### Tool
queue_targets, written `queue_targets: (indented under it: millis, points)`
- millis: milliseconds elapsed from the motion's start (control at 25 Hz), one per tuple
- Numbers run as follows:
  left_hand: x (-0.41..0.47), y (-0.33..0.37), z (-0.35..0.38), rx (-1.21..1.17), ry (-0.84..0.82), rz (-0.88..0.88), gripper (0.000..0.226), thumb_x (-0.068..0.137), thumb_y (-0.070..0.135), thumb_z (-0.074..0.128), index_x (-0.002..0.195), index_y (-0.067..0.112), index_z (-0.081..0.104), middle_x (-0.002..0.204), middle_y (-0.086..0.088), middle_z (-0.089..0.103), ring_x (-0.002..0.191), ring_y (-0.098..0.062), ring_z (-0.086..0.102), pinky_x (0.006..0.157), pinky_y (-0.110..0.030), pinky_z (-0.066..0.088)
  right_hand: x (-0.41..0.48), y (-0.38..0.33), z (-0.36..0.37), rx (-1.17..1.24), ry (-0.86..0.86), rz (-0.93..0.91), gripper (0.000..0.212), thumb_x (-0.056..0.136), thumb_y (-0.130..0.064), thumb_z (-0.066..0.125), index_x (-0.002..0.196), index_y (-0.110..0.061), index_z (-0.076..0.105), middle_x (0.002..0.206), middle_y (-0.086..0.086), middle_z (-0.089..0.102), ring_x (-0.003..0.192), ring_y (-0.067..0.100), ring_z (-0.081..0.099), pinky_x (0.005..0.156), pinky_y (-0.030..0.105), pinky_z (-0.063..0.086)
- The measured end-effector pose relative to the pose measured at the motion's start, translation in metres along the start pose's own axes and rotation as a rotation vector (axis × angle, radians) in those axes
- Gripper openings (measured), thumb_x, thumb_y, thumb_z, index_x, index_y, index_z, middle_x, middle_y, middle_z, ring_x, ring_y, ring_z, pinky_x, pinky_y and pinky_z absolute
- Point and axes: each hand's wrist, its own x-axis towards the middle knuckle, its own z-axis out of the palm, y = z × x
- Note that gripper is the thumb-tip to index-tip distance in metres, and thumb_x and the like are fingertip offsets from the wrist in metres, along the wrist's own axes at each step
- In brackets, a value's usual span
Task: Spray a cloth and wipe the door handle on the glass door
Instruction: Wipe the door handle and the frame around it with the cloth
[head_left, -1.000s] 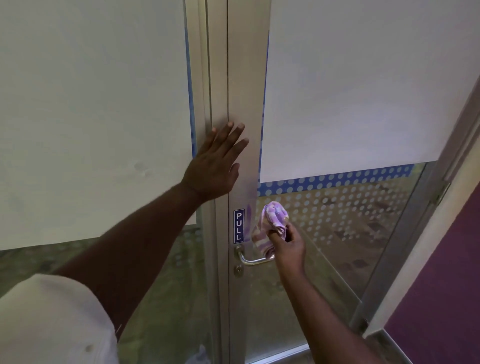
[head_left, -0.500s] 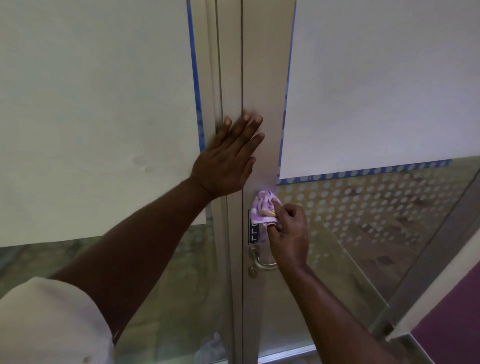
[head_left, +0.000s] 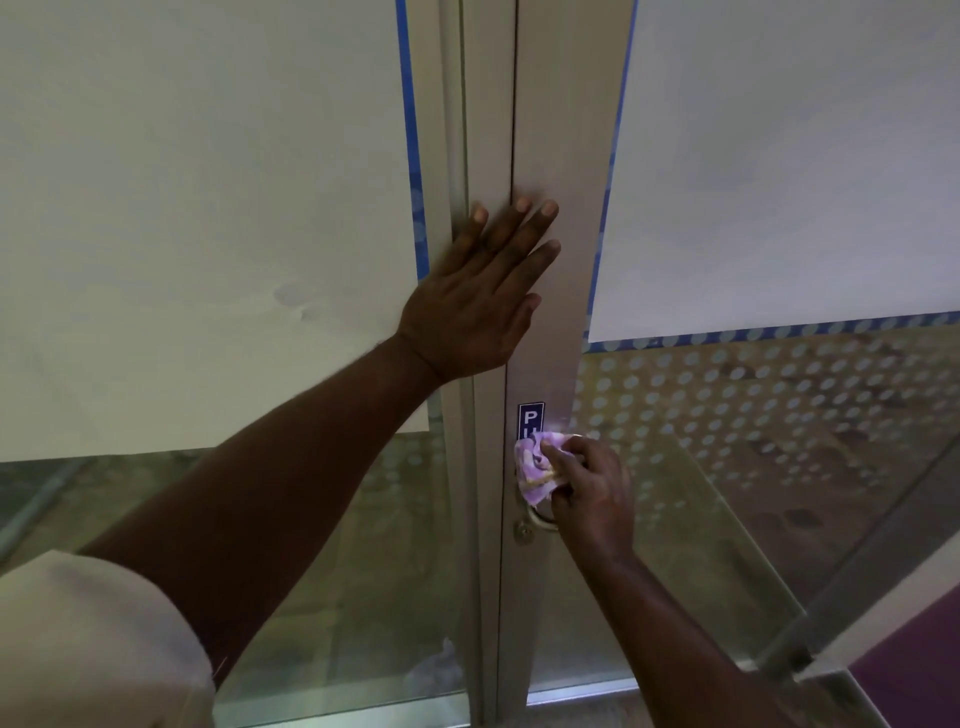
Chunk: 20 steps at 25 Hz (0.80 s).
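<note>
cloth (head_left: 537, 467) lowered onto handle (head_left: 543, 519) | right hand (head_left: 592, 488) grips it | left hand (head_left: 478, 301) flat | maybe one keyhole (head_left: 523, 532)

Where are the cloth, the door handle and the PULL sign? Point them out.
cloth (head_left: 535, 467), head view, middle of the bunched purple fabric.
door handle (head_left: 541, 519), head view, curved metal below the cloth.
PULL sign (head_left: 530, 417), head view, the uncovered upper part.

The light is dim and flat, mostly seeping through the pale covered panels (head_left: 208, 208) of the glass door (head_left: 779, 493), so both arms read as dark shapes with little detail. A small bright glare sits on the metal frame (head_left: 558, 364) just above the cloth (head_left: 535, 467). Straight lines bow at the edges from the wide lens, and the sleeve (head_left: 93, 649) in the near corner is soft and blurred.
</note>
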Motion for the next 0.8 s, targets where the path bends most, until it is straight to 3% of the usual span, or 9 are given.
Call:
queue_targets:
  millis: [200, 400, 600, 800]
  points:
    - [0.001, 0.001, -0.002, 0.002, 0.0, 0.002, 0.055, 0.105, 0.03, 0.048, 0.154, 0.004, 0.041, 0.16, -0.023, 0.039, 0.151, -0.041, 0.034, 0.127, -0.053, 0.014, -0.007, 0.003, 0.006, -0.023, -0.132, 0.085, 0.068, 0.052, 0.0, 0.092, 0.114, -0.025, 0.08, 0.113, -0.001, 0.071, 0.106, 0.027, 0.064, 0.085, 0.042, 0.052]
    - [0.001, 0.002, -0.004, 0.008, -0.012, -0.003, 0.054, 0.105, 0.028, 0.048, 0.154, 0.004, 0.042, 0.161, -0.023, 0.039, 0.151, -0.039, 0.034, 0.127, -0.052, 0.012, -0.012, 0.003, 0.008, -0.045, -0.212, 0.151, 0.056, 0.064, -0.007, 0.087, 0.115, -0.028, 0.079, 0.114, -0.004, 0.07, 0.106, 0.024, 0.063, 0.084, 0.04, 0.048]
    - [0.001, 0.001, -0.005, 0.015, -0.025, 0.006, 0.054, 0.106, 0.028, 0.047, 0.154, 0.004, 0.043, 0.161, -0.023, 0.038, 0.152, -0.04, 0.034, 0.127, -0.053, 0.014, -0.006, -0.002, 0.004, -0.133, -0.279, 0.178, 0.04, 0.081, -0.03, 0.078, 0.121, -0.03, 0.075, 0.118, -0.008, 0.069, 0.11, 0.018, 0.059, 0.084, 0.034, 0.035]
    - [0.0, 0.001, -0.006, 0.022, -0.05, 0.013, 0.054, 0.107, 0.028, 0.045, 0.154, 0.004, 0.042, 0.162, -0.022, 0.037, 0.152, -0.039, 0.033, 0.126, -0.055, 0.018, -0.005, -0.004, -0.003, -0.047, -0.278, 0.214, 0.038, 0.083, -0.034, 0.075, 0.121, -0.031, 0.074, 0.111, -0.01, 0.064, 0.103, 0.015, 0.059, 0.085, 0.036, 0.043]
